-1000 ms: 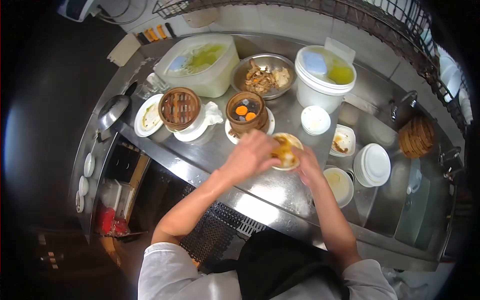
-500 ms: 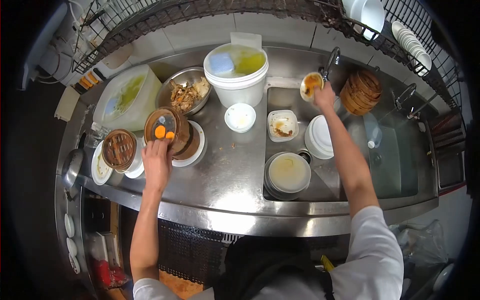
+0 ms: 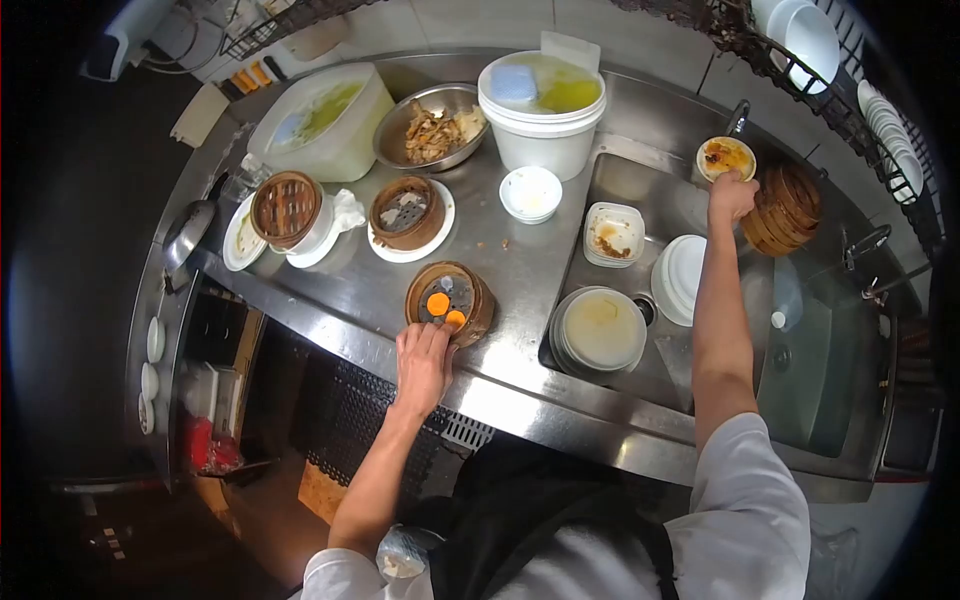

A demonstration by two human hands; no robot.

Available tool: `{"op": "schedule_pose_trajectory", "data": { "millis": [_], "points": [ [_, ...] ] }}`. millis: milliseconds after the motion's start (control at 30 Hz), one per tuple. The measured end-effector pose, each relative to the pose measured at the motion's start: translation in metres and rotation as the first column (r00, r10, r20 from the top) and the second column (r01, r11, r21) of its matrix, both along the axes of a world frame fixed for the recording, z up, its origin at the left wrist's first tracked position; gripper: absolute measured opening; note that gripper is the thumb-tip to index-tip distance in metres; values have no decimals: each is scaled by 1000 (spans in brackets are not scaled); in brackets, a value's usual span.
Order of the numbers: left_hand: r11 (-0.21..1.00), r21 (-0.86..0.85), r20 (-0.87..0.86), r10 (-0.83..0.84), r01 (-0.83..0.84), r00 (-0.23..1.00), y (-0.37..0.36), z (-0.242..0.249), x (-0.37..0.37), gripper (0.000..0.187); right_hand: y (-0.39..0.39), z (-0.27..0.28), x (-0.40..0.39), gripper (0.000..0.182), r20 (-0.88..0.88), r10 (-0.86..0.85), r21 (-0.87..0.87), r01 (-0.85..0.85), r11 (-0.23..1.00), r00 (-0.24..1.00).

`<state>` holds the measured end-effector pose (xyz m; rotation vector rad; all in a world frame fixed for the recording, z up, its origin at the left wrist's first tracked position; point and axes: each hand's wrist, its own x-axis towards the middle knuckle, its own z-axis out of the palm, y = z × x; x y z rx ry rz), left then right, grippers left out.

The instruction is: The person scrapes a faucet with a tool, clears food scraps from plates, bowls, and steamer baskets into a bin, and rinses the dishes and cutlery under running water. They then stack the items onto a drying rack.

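Observation:
With its fingers over the near rim, my left hand (image 3: 424,365) grips a round bamboo steamer (image 3: 478,318) near the counter's front edge. Two orange carrot-like slices (image 3: 438,304) lie on the steamer's dark perforated base. Over the far part of the sink, my right hand (image 3: 735,196) is closed on a small white bowl (image 3: 706,168) smeared with orange-brown residue. Beside that hand stands a stack of bamboo steamers (image 3: 785,215). Another steamer (image 3: 408,235) sits on a white plate (image 3: 446,225) beyond my left hand.
A white bucket (image 3: 545,140) of greenish liquid, a metal bowl of food scraps (image 3: 387,150) and a plastic tub (image 3: 370,125) line the back. Stacked plates (image 3: 604,330) and square dishes (image 3: 616,232) occupy the sink. A wire rack (image 3: 690,22) hangs overhead.
My left hand has brought the carrot-slice steamer away from the plated one, right and toward the counter's front. The small bowl in my right hand is now nearer the steamer stack. The view has shifted.

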<state>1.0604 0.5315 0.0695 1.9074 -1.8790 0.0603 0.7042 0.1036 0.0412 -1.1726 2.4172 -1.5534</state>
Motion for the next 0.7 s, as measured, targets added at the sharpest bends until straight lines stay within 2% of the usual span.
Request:
{"op": "schedule_pose_trajectory", "data": {
  "millis": [133, 233, 267, 367, 400, 433, 467, 500, 533, 633, 667, 700],
  "points": [
    [997, -21, 12, 72, -72, 997, 22, 8, 6, 31, 31, 32, 9, 39, -237, 39, 68, -23, 997, 971],
    [995, -8, 14, 102, -102, 995, 38, 10, 13, 32, 30, 23, -17, 36, -289, -17, 96, 47, 994, 957],
    [995, 3, 15, 99, -99, 995, 42, 7, 16, 32, 36, 17, -26, 36, -242, -18, 92, 42, 995, 970],
    [998, 16, -8, 53, -53, 999, 39, -8, 19, 33, 47, -19, -12, 32, -303, 42, 190, 17, 982, 952],
    [1000, 18, 4, 26, -26, 1000, 33, -12, 19, 33, 42, -45, -8, 29, 60, 258, 289, -264, 920, 964],
    [1000, 21, 19, 0, 0, 1000, 27, -13, 19, 33, 39, -73, -2, 27, 428, 403, 277, -542, 794, 809],
    [999, -4, -4, -42, 42, 999, 20, -11, 18, 30, 48, -91, 7, 25, 725, 350, 135, -621, 772, 593],
    [997, 4, 8, -76, 76, 997, 14, -11, 18, 30, 57, -108, 15, 24, 919, 270, -24, -642, 766, 288],
    [995, 11, 3, -102, 102, 995, 10, -16, 20, 29, 51, -137, 8, 25, 966, 226, -118, -563, 818, 127],
    [988, 22, -4, -151, 151, 989, 1, -33, 25, 29, 72, -155, 10, 25, 973, 178, -110, -391, 914, 143],
    [986, 22, -10, -164, 164, 986, -2, -34, 27, 29, 84, -151, 11, 25, 976, 163, -74, -480, 874, 145],
    [982, 37, -66, -182, 184, 981, -4, -34, 31, 28, 92, -144, 10, 25, 984, 162, -116, -409, 905, 79]
  ]
}}
